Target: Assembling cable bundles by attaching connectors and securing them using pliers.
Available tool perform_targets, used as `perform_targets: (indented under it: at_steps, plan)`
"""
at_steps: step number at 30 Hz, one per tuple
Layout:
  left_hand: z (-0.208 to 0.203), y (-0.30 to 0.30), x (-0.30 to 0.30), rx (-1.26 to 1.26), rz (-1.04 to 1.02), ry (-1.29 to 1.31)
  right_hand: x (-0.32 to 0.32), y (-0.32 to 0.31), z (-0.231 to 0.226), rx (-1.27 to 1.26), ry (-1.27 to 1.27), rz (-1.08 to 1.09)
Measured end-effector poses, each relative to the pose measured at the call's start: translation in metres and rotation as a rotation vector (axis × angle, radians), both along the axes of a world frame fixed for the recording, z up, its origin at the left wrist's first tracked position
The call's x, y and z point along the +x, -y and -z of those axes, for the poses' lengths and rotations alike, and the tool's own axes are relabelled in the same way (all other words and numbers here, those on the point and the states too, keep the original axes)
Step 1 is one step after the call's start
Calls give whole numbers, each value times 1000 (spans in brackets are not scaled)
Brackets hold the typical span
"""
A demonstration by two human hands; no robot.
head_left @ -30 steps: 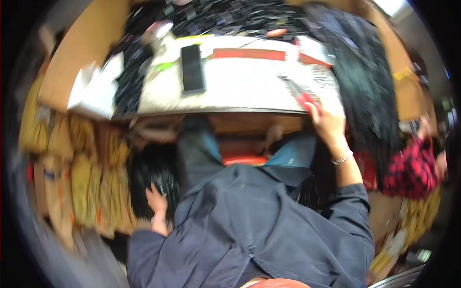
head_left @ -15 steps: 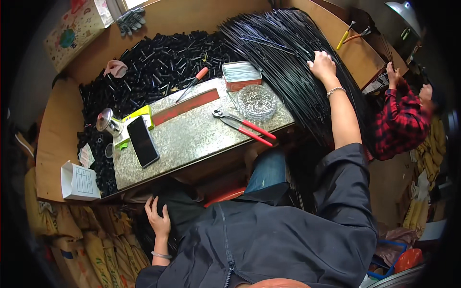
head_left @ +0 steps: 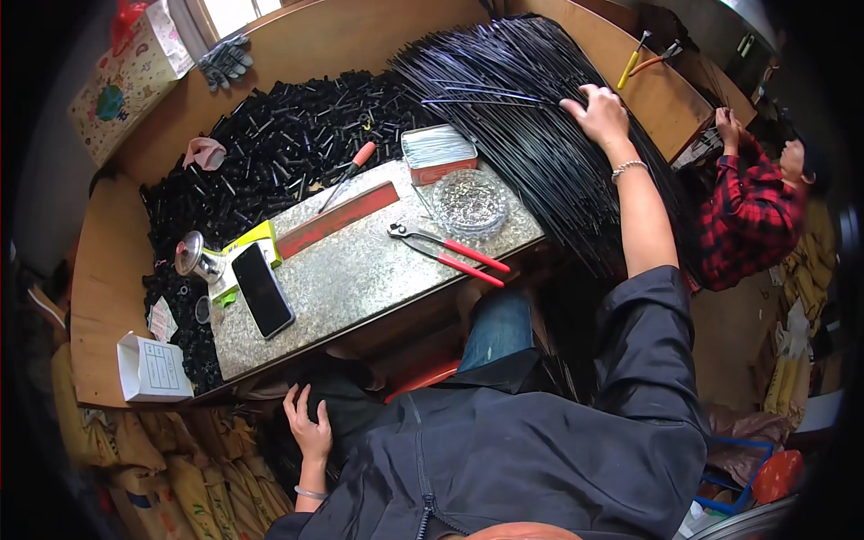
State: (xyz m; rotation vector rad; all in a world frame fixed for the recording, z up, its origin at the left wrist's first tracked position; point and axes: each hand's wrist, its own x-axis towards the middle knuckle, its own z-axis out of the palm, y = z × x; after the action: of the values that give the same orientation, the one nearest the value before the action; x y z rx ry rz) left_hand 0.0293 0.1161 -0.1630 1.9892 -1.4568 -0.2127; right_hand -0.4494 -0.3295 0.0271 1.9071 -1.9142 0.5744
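My right hand (head_left: 601, 119) is over a large heap of long thin black rods (head_left: 531, 153) at the far right of the bench. Its thumb and fingers close on a few rods, which stick out to the left across the others. My left hand (head_left: 310, 430) hangs low beside my lap, fingers apart, holding nothing. Between the hands, on the speckled bench slab (head_left: 333, 279), are red-handled pliers (head_left: 450, 254), a clear dish of small metal pieces (head_left: 470, 202), a tin of thin pale sticks (head_left: 438, 153) and a phone (head_left: 262, 290).
A heap of short black tubular parts (head_left: 288, 135) fills the back and left of the bench. A red-handled screwdriver (head_left: 348, 175), a red bar (head_left: 337, 219), a metal lidded pot (head_left: 198, 256) and a white box (head_left: 153, 367) lie around. At right sits another person in a checked shirt (head_left: 751, 216).
My right hand has shifted slightly, and the rods at its fingertips now lie at a flatter angle across the heap. The view has tilted a little. My left hand stays open.
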Motion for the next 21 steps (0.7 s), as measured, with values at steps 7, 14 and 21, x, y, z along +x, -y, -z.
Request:
perform_targets:
  at_steps: [7, 14, 21]
  plan:
    - [0, 7, -3, 2, 34, -39, -85, -4, 4, 180, 155, 322]
    - [-4, 15, -12, -10, 76, 22, -73, -12, 8, -91, 126, 187]
    - [3, 13, -10, -9, 82, 21, -36, -30, 11, 152, 84, 97]
